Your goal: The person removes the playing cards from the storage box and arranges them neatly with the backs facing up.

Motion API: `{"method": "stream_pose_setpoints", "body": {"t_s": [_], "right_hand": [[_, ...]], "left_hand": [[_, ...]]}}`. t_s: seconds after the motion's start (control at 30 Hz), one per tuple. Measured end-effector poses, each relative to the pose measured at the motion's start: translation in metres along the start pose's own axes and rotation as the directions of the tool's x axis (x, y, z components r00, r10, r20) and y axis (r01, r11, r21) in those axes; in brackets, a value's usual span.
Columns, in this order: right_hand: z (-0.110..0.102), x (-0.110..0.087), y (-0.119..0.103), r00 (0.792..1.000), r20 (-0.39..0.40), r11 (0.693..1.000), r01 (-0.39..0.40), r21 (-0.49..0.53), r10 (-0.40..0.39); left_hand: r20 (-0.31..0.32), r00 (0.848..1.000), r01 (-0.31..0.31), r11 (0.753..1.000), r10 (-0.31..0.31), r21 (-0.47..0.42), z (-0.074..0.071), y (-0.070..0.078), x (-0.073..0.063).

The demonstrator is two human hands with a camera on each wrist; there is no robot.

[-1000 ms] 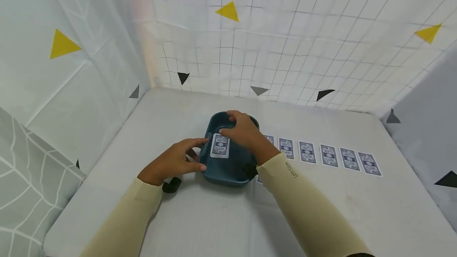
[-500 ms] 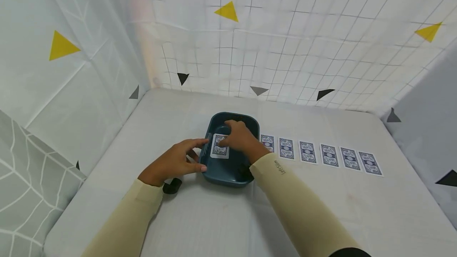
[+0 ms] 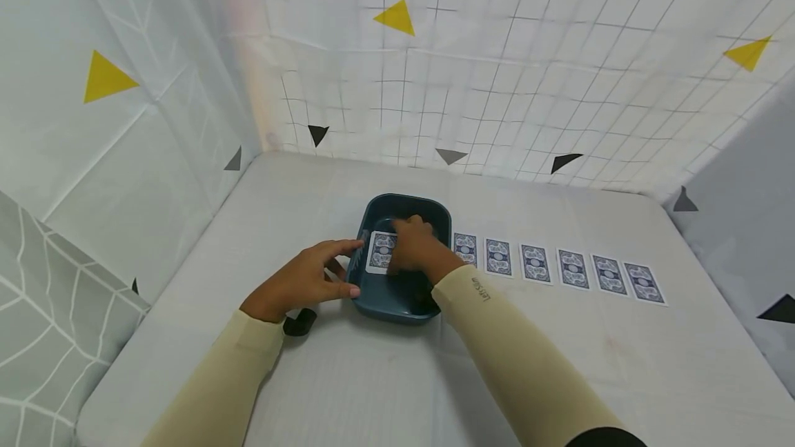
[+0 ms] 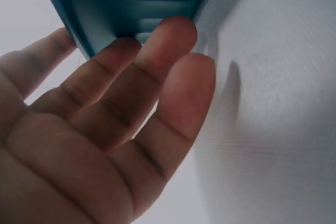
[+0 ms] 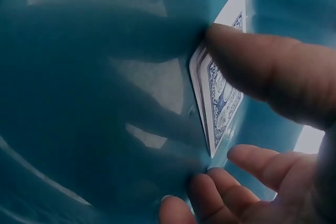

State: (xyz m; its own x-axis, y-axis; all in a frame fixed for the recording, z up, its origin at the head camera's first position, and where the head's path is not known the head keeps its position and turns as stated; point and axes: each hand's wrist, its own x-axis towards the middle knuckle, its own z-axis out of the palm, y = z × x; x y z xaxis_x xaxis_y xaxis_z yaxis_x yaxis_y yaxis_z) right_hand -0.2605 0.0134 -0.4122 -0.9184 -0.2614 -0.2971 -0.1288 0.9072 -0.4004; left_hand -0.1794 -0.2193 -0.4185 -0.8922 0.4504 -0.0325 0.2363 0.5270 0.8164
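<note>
A teal plastic tray (image 3: 386, 308) stands on the white-covered table, with a small stack of blue-backed playing cards (image 3: 380, 251) face down inside it. My right hand (image 3: 419, 251) reaches into the tray at the stack's right side. In the right wrist view its thumb (image 5: 247, 59) touches one end of the cards (image 5: 223, 106), while the other fingers (image 5: 257, 163) lie just off the opposite end. On the tray's left side, my left hand (image 3: 304, 280) rests its fingertips and thumb against the outer wall and rim. The left wrist view shows those fingers (image 4: 186, 87) loosely bent.
Right of the tray runs a row of several face-down playing cards (image 3: 573, 270), spaced apart. White cloth walls with grid lines rise behind the table and at its sides. A black strap piece (image 3: 299, 323) shows under my left wrist.
My right hand has come down from above the tray's far end to the card stack, covering its right edge. My left hand and the tray have stayed in place.
</note>
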Motion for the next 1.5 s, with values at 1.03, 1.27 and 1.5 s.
{"method": "stream_pose_setpoints", "body": {"t_s": [1.03,1.27,1.5], "right_hand": [[0.006,-0.005,-0.005,0.999,0.011,0.99,0.028,0.138,-0.03],[0.006,-0.005,-0.006,0.999,-0.036,0.996,0.038,0.078,-0.036],[0.0,-0.009,-0.01,0.997,-0.056,0.998,0.047,0.044,-0.044]], "left_hand": [[-0.005,1.0,0.025,1.0,-0.025,0.003,0.002,0.0,-0.002],[-0.005,1.0,0.015,1.0,-0.015,0.009,0.0,0.0,-0.001],[0.002,1.0,0.03,1.0,-0.03,0.001,-0.001,0.003,0.0]]}}
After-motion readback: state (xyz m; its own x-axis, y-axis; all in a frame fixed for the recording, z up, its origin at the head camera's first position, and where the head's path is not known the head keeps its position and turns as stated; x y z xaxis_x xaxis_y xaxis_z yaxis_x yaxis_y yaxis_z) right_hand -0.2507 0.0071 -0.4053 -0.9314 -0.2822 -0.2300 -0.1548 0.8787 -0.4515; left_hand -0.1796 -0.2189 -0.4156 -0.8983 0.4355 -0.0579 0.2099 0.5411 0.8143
